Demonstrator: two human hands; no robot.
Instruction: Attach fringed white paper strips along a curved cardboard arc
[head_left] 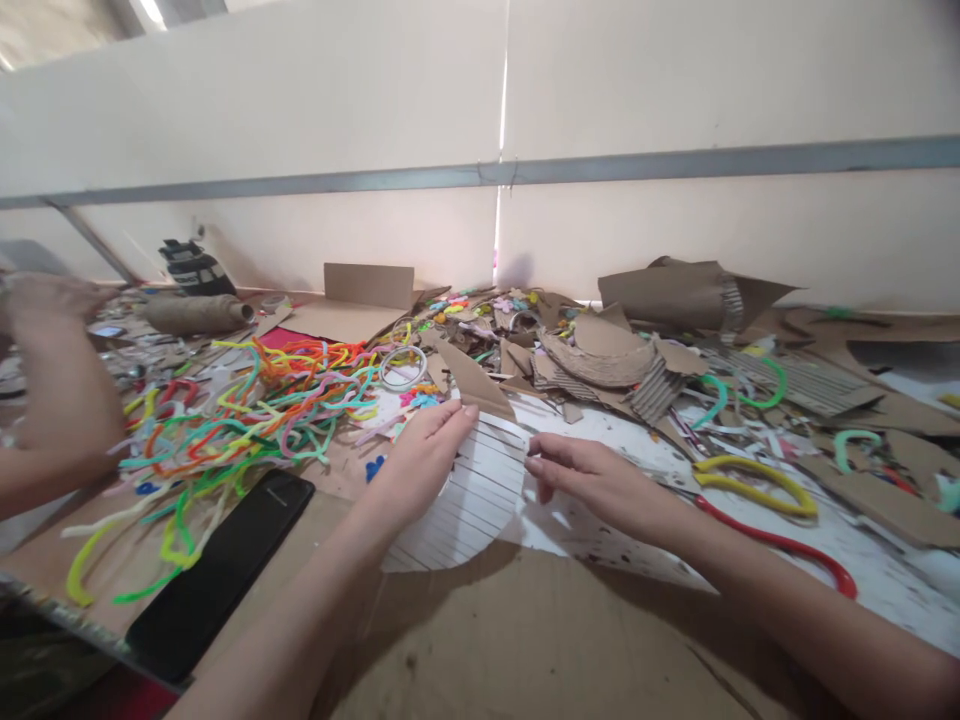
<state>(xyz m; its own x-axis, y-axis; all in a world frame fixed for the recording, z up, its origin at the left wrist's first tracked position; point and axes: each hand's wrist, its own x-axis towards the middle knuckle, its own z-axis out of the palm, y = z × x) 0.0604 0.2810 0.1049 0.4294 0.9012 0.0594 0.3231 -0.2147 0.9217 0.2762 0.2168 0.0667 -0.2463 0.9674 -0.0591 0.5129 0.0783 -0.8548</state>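
The table is covered along the bottom of the frame by a cardboard sheet. A phone is laid at lower left, its upper end overlapped by no scrap but bordered by pipe cleaners, which are heaped at centre left. A spool is seen at left, cardboard scraps are piled from centre to right, and white paper is spread at right.

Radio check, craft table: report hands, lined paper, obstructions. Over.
Left hand gripping lined white paper. Right hand at its right edge, contact unclear. Cardboard scraps crowding beyond.
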